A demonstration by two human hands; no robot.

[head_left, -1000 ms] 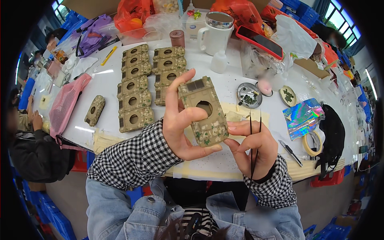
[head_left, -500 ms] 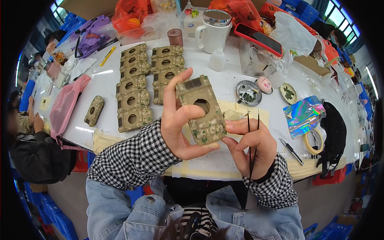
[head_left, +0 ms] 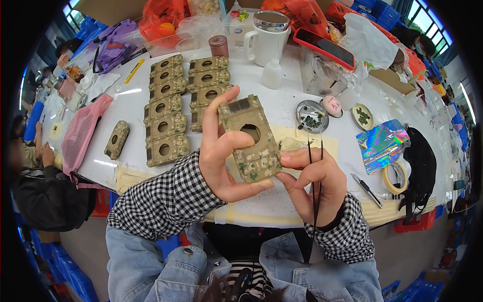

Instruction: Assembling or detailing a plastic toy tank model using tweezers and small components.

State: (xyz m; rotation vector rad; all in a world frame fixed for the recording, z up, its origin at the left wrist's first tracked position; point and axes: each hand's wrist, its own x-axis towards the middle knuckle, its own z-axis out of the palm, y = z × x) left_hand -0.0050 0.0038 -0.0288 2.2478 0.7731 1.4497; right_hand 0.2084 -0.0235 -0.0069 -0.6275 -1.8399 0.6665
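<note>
My left hand (head_left: 225, 161) is closed round a camouflage-painted model tank hull (head_left: 258, 160), raised above the table and tilted. It has a round hole in its upper face, and my index finger lies across the hole's near side. My right hand (head_left: 320, 185) keeps black tweezers (head_left: 316, 191) tucked between its fingers, their tips pointing away from me. The thumb and forefinger of that hand pinch the hull's lower right corner. More camouflage hulls (head_left: 166, 127) stand in two columns beyond my left hand. A single smaller camouflage part (head_left: 117, 140) lies left of them.
To the right are a clear round dish (head_left: 327, 117) with small dark green bits, a round lid (head_left: 370, 121) with green pieces, a masking tape roll (head_left: 402, 187) and a pen (head_left: 370, 195). Farther back stand a white mug (head_left: 264, 48), a small bottle (head_left: 272, 75) and a red-cased phone (head_left: 322, 48).
The hull and both hands have shifted very slightly left in the picture, as has the table behind them. My grip on the hull and the tweezers looks the same.
</note>
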